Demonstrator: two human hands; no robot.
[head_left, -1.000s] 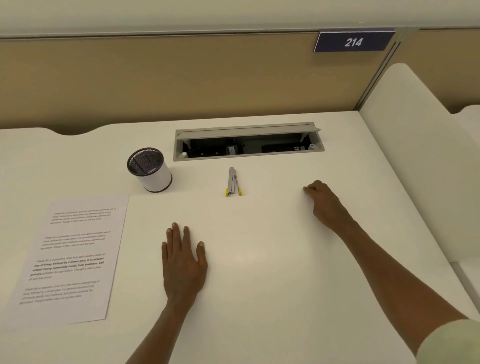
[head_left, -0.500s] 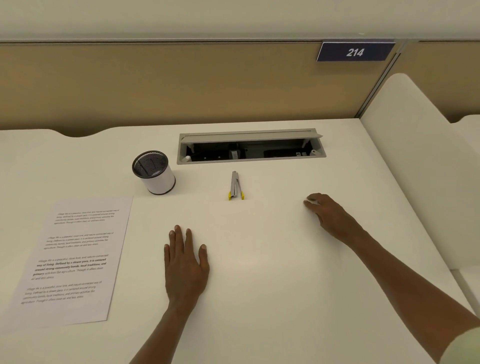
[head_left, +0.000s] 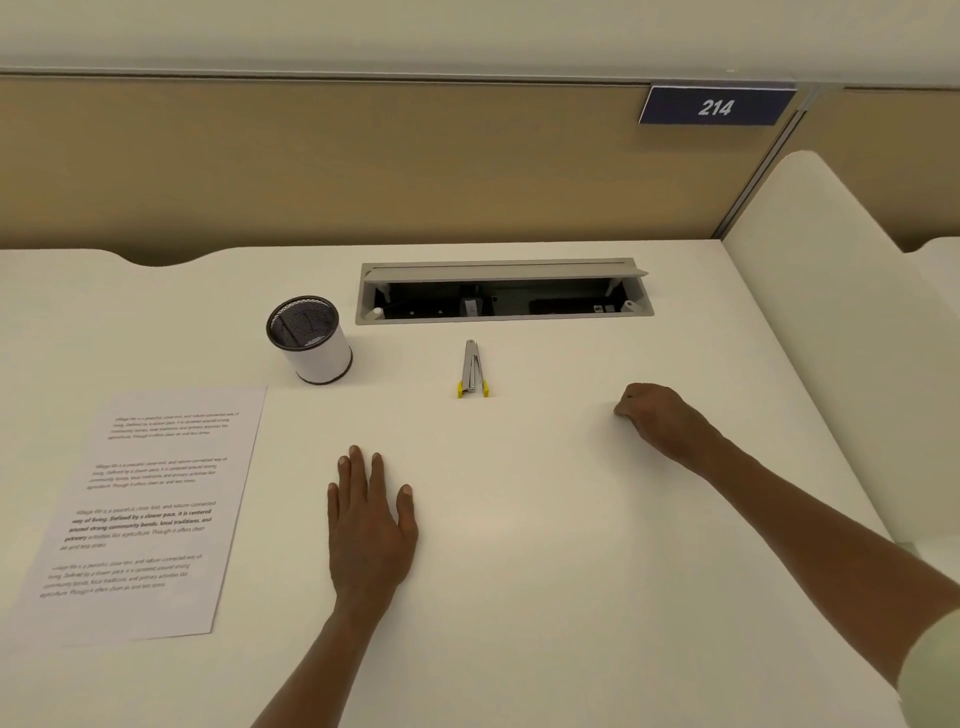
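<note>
Stapler (head_left: 471, 369): laid untouched on the counter (head_left: 571, 597), midway between the left and right edges, just short of the cable hatch (head_left: 504, 293) at the far edge.
Axis: run from near edge to far edge; the narrow tip is pointed at the hatch, the yellow-tabbed end at the near edge.
Left grip: the left hand (head_left: 370, 525) is laid flat, fingers straight, nearer than the stapler and slightly left.
Right grip: the right hand (head_left: 657, 421) is curled closed on the counter, right of the stapler and apart from it; whether anything is pinched cannot be told.
Edges: the right edge is walled by a white side panel (head_left: 831, 364); a pen cup (head_left: 311, 340) and a printed sheet (head_left: 140, 514) are set toward the left edge.
Open room: bare counter is seen between the hands.
</note>
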